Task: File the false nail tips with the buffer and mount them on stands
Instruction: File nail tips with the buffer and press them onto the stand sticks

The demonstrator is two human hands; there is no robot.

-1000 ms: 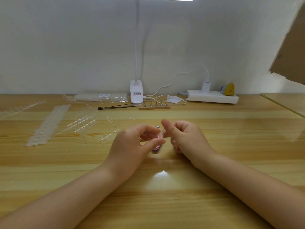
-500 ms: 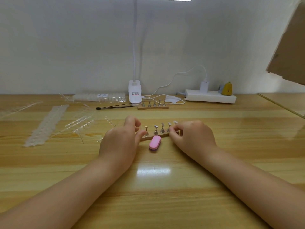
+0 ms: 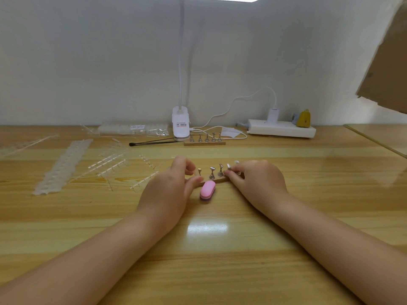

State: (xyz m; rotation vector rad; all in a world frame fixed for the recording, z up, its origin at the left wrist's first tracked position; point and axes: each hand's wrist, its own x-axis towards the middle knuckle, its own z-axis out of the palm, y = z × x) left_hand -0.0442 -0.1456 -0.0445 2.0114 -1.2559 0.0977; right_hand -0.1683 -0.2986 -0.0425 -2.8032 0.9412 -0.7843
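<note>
Near the middle of a pale wooden table (image 3: 220, 260): a small wooden stand strip (image 3: 217, 179) carrying a row of little metal nail holders (image 3: 212, 172), gripped at both ends. Left hand (image 3: 169, 190) curled round the left end, thumb lying along the strip's front edge, fingers bent over the back. Right hand (image 3: 257, 181) curled at the right end, fingertips pinching the strip or the last holder there; hard to tell which, as the fingers cover that end. Possibly a clear nail tip (image 3: 236, 161) on the rightmost holder, just behind the right knuckles, though too small to be sure. Just in front of the strip, between the hands, a pink oval buffer block (image 3: 207, 189) lying flat on the table, untouched. Further back, a second stand strip (image 3: 204, 143) with five holders, beside the white clamp base of a desk lamp (image 3: 180, 124). To its left, a thin black brush (image 3: 152, 142) and a clear bag of nail tips (image 3: 134, 129). At far left, clear plastic sprues of false nail tips (image 3: 63, 166) scattered over the wood. At right rear, a white power strip (image 3: 282, 129) with a plugged charger, and a small yellow object (image 3: 304, 118) beside it.
</note>
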